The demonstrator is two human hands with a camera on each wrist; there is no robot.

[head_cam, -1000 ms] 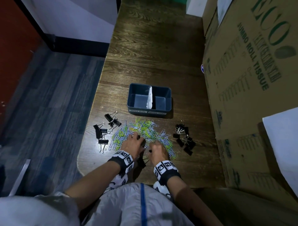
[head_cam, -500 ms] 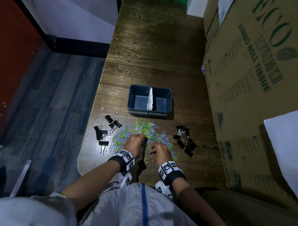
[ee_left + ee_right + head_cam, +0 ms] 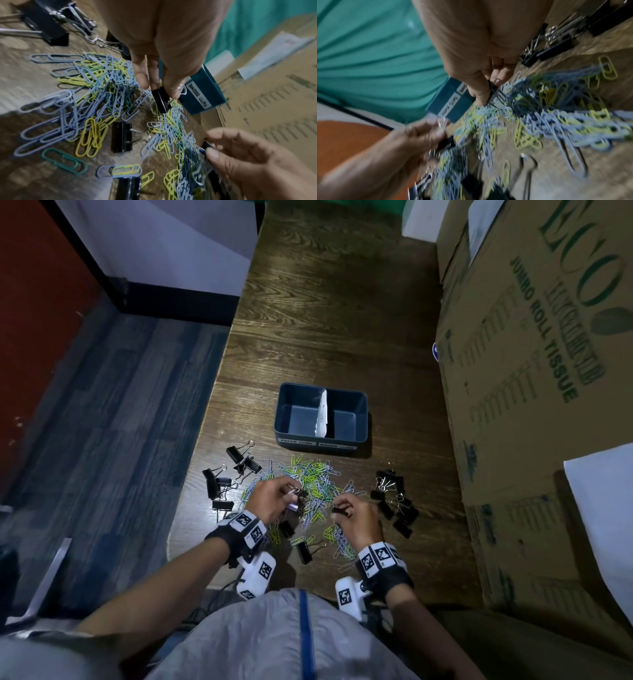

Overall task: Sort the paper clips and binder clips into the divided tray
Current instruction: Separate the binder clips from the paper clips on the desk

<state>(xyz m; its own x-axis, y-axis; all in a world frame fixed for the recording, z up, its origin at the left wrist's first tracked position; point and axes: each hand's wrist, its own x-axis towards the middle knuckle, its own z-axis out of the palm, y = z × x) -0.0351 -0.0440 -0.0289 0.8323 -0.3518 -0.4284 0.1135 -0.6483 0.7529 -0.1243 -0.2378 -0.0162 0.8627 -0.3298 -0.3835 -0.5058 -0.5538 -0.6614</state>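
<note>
A pile of blue, yellow and green paper clips [image 3: 310, 484] lies on the wooden table in front of the blue divided tray [image 3: 362, 419], whose two compartments hold no clips. My left hand [image 3: 274, 501] pinches a black binder clip [image 3: 161, 100] just above the pile. My right hand [image 3: 356, 517] pinches another black binder clip [image 3: 493, 89] at the pile's right side. More binder clips lie in a left group [image 3: 226, 474] and a right group [image 3: 394, 501]. Two loose ones [image 3: 303, 551] sit between my wrists.
A tall cardboard box [image 3: 534, 392] walls the table's right side, close to the right group of clips. The table's left edge [image 3: 191, 474] drops to a grey floor. A white paper divider [image 3: 322, 414] stands in the tray. Open tabletop stretches beyond the tray.
Both hands have lifted off the pile, each now with a black binder clip pinched in its fingers. They have drawn slightly apart.
</note>
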